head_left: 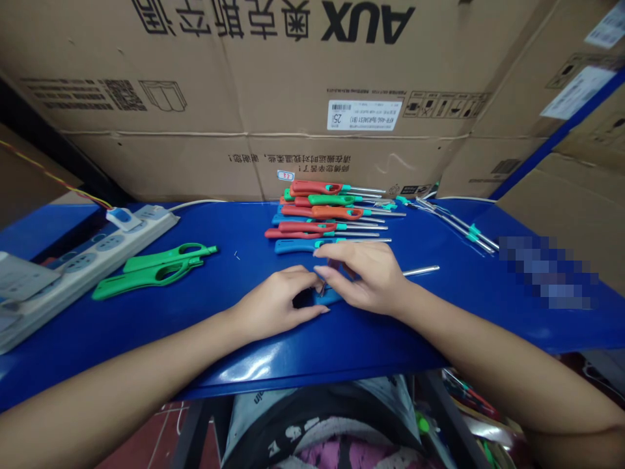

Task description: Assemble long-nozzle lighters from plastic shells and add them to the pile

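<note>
One blue lighter (328, 296) lies close to the near edge of the glossy blue table (356, 345), midway along; its smooth plastic body is mostly covered by the hands, and one slim metal tube (422, 270) points right. The left hand (278, 296) rests palm down at its left end, thumb and forefinger curved apart; the right hand (374, 280) arches over its middle, fingers bent and thumb apart from them. Whether either pinches a small part cannot be told.

Toward the left edge lie two hollow-handled green plastic casings (124, 284), beside one white power strip (137, 234). Tiny metal bits (237, 255) sit right of the casings. Near the far edge, at least eight lighters (336, 213), red, green, orange and blue, overlap, tubes rightward. Right of them lie two bare metal rods (456, 225) with teal fittings. One printed cardboard panel (293, 98) stands behind.
</note>
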Motion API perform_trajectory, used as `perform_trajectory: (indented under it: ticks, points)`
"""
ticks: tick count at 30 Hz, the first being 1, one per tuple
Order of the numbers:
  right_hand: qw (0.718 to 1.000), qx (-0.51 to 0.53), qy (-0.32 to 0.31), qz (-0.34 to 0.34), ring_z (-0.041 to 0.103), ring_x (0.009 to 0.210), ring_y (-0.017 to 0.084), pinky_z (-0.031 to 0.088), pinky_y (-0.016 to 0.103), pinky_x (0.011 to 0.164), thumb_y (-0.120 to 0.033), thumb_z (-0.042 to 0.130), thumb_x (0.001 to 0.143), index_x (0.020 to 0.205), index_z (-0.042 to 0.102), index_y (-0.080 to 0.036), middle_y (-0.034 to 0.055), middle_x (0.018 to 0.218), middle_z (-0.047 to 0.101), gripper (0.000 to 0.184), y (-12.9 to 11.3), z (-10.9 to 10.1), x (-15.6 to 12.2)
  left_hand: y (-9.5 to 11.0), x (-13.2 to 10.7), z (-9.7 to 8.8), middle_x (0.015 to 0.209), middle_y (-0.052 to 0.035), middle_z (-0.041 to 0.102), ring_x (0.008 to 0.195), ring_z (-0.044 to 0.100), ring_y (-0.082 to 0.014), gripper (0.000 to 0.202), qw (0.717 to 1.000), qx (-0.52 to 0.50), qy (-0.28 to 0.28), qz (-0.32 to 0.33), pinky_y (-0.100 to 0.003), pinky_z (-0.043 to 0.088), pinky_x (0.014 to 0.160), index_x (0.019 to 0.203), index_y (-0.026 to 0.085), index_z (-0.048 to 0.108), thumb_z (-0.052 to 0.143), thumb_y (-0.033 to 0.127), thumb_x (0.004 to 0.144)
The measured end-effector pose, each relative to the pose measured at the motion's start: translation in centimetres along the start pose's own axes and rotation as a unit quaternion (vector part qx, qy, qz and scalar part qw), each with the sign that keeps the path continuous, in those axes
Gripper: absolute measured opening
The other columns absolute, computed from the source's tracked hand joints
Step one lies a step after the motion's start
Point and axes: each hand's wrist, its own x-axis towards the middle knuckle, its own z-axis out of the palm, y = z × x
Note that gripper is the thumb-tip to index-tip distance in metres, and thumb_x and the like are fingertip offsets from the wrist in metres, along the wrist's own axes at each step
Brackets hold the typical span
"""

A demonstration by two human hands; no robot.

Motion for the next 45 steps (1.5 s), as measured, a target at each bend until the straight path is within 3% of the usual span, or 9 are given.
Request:
perform_trajectory:
  ticks: [4,11,16,24,28,31,38,42,45]
  points:
    - [0.990,0.111,-0.055,0.068,0.072,0.086,0.011,0.059,0.024,0.080,-0.013,0.041,0.101,0.139,0.052,-0.015,0.0087,0.122,0.071,0.039,-0.5,-0.3,0.4,0.1,0.1,-0.1,0.096,-0.0045,0.069,0.091,0.066,-0.0198,0.019,1.000,-0.008,0.000,-0.001,-0.032,0.055,0.085,0.100,0.017,0.064,0.073,0.027,0.087]
    - [1.000,-0.028,0.000,-0.004,0.072,0.075,0.013,0.057,0.022,0.075,-0.023,0.067,0.092,0.113,0.069,-0.017,0.0008,0.086,0.077,0.022,0.1,-0.3,0.0,-0.2,0.0,0.1,0.100,-0.0054,0.070,0.093,0.067,-0.0206,0.021,1.000,0.000,0.002,0.004,-0.033,0.055,0.085,0.104,0.018,0.065,0.073,0.029,0.088]
    - [0.993,0.075,-0.058,0.069,0.073,0.093,0.012,0.058,0.024,0.084,-0.014,0.043,0.102,0.143,0.050,-0.017,0.0072,0.123,0.072,0.042,-0.4,-0.5,0.5,-0.1,0.0,0.0,0.096,-0.0039,0.069,0.091,0.066,-0.0198,0.019,1.000,-0.003,-0.004,0.003,-0.032,0.055,0.084,0.099,0.017,0.064,0.072,0.029,0.088]
    - [0.999,-0.037,-0.019,-0.006,0.074,0.085,0.015,0.058,0.025,0.081,-0.022,0.064,0.094,0.116,0.069,-0.017,0.0030,0.097,0.079,0.023,0.2,-0.8,0.2,-0.2,-0.1,0.0,0.099,-0.0046,0.070,0.094,0.067,-0.0195,0.019,1.000,-0.001,0.002,0.014,-0.032,0.054,0.087,0.101,0.017,0.064,0.073,0.028,0.088]
    - [0.990,0.101,-0.079,0.064,0.072,0.077,0.009,0.059,0.022,0.075,-0.013,0.042,0.102,0.140,0.054,-0.016,0.0074,0.124,0.071,0.040,-0.6,-0.9,0.6,-0.2,0.0,0.0,0.096,-0.0045,0.070,0.091,0.066,-0.0196,0.017,1.000,0.005,-0.003,0.013,-0.032,0.055,0.085,0.099,0.017,0.064,0.072,0.028,0.089]
    - [0.973,0.194,-0.079,0.096,0.069,0.066,0.006,0.057,0.018,0.064,-0.015,0.049,0.100,0.128,0.063,-0.017,0.0044,0.112,0.075,0.032,-0.9,-0.9,0.9,-0.3,-0.1,0.1,0.100,-0.0060,0.070,0.093,0.067,-0.0206,0.020,1.000,0.010,0.006,0.024,-0.033,0.056,0.085,0.102,0.016,0.064,0.071,0.029,0.089]
    - [0.999,-0.007,-0.014,-0.042,0.074,0.082,0.015,0.058,0.024,0.080,-0.023,0.067,0.092,0.116,0.070,-0.017,0.0043,0.095,0.079,0.024,-0.1,-1.0,0.4,-0.2,0.0,0.1,0.102,-0.0061,0.072,0.097,0.068,-0.0223,0.023,1.000,0.009,0.009,0.027,-0.034,0.056,0.087,0.107,0.017,0.065,0.072,0.029,0.089]
    - [0.992,0.095,-0.080,0.033,0.070,0.110,0.015,0.057,0.027,0.093,-0.014,0.047,0.100,0.139,0.055,-0.017,0.0072,0.129,0.070,0.040,-0.8,-0.8,0.6,-0.2,0.0,0.1,0.104,-0.0065,0.071,0.099,0.068,-0.0228,0.019,0.999,0.012,0.007,0.031,-0.035,0.056,0.088,0.105,0.018,0.065,0.070,0.027,0.090]
    - [0.989,0.121,-0.056,0.066,0.073,0.089,0.011,0.059,0.022,0.081,-0.014,0.052,0.098,0.127,0.064,-0.018,0.0039,0.115,0.076,0.031,-0.8,-0.4,0.5,-0.2,-0.1,0.1,0.107,-0.0073,0.070,0.099,0.068,-0.0227,0.021,1.000,0.018,0.007,0.024,-0.035,0.056,0.089,0.106,0.018,0.065,0.071,0.028,0.089]
